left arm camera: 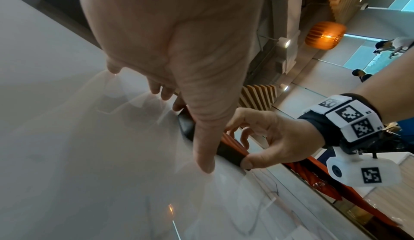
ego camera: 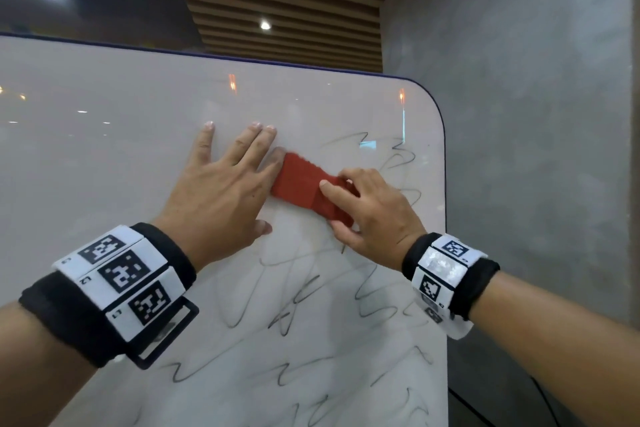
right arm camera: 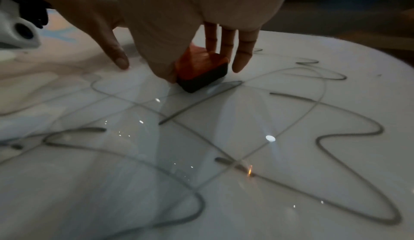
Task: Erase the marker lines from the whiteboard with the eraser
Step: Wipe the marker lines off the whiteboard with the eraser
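The white whiteboard (ego camera: 104,135) carries grey marker lines (ego camera: 294,305) over its lower and right parts. A red eraser (ego camera: 301,180) with a dark felt underside (right arm camera: 201,79) lies flat against the board near the upper scribbles. My right hand (ego camera: 367,215) grips the eraser's right end between thumb and fingers. My left hand (ego camera: 225,184) rests flat on the board with its fingers spread, and its index fingertip touches the eraser's left end. In the right wrist view the marker lines (right arm camera: 336,134) run close to the eraser (right arm camera: 201,63).
The board's rounded right edge (ego camera: 443,156) stands just right of the eraser, with a grey concrete wall (ego camera: 536,114) behind it. Above the board's top edge are wooden ceiling slats (ego camera: 287,10). People (left arm camera: 392,45) and an orange lamp (left arm camera: 325,34) show far off.
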Motion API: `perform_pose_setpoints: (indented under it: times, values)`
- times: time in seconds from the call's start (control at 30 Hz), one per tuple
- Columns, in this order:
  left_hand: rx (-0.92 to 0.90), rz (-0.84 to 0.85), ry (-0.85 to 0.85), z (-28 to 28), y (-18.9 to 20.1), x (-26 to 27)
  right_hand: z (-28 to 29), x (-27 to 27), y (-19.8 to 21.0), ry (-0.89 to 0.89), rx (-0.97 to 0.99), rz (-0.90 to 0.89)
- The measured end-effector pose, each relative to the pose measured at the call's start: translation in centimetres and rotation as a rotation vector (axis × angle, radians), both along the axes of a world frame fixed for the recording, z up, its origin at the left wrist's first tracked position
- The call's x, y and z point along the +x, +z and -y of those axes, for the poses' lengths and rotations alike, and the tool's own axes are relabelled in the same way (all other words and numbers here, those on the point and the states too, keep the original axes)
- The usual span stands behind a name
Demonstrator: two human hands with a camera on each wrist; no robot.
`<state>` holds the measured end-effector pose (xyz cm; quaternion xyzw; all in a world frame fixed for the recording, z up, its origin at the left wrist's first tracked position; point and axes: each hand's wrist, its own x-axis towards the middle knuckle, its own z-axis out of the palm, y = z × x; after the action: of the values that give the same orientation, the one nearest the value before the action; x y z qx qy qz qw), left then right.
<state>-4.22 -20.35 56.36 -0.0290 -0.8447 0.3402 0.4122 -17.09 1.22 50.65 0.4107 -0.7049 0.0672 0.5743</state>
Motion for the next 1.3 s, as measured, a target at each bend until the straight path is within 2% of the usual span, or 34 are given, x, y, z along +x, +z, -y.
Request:
perform_pose_setpoints:
  times: [0.07,0.2,0.37,0.5,0.53,0.63,0.67,0.8,0.83,0.97,1.0,1.17,1.2,1.3]
  values:
    - [0.015,-0.003,-0.007,-0.2,0.0,-0.1,-0.8,-0.6,0.5,-0.016,0.048,-0.045]
    - [0.025,0.006,0.028,-0.2,0.1,-0.1,-1.7,-1.3,1.7,0.0,-0.191,0.04]
    - [0.01,0.026,0.044,-0.4,0.1,0.0,-1.3,-1.4,-0.2,0.01,0.053,-0.069]
    - [-0.013,0.044,0.07,-0.8,0.6,-0.3,-1.5,-1.5,1.4,0.029,-0.187,0.071]
    - [-0.015,0.045,0.067,-1.0,0.7,-0.3,-1.2,-1.3,1.2,0.034,-0.171,0.057]
    - [-0.024,0.045,0.061,-1.2,1.1,-0.7,-1.2,-0.9,-0.1,0.005,0.068,-0.051]
    - [-0.024,0.05,0.059,-1.3,1.2,-0.7,-1.6,-1.0,0.1,-0.012,0.091,-0.062]
    - [-0.025,0.051,0.065,-1.7,1.4,-1.1,-2.6,-1.7,1.9,-0.015,-0.191,0.115]
    - [-0.028,0.053,0.065,-1.9,1.4,-1.2,-2.5,-1.6,1.7,-0.021,-0.197,0.116]
    - [-0.051,0.053,0.06,-2.1,1.4,-1.3,-2.0,-1.2,-0.4,-0.041,0.109,-0.047]
    - [-0.056,0.055,0.065,-2.1,1.4,-1.4,-2.2,-1.3,-0.3,-0.052,0.134,-0.059]
    - [-0.057,0.069,0.078,-2.4,1.4,-1.5,-2.8,-1.9,1.7,-0.05,-0.164,0.108]
    - [-0.056,0.069,0.076,-2.4,1.4,-1.5,-2.7,-1.8,1.6,-0.049,-0.146,0.089]
    - [-0.054,0.061,0.064,-2.4,1.3,-1.6,-2.7,-1.7,0.7,-0.054,0.066,-0.015]
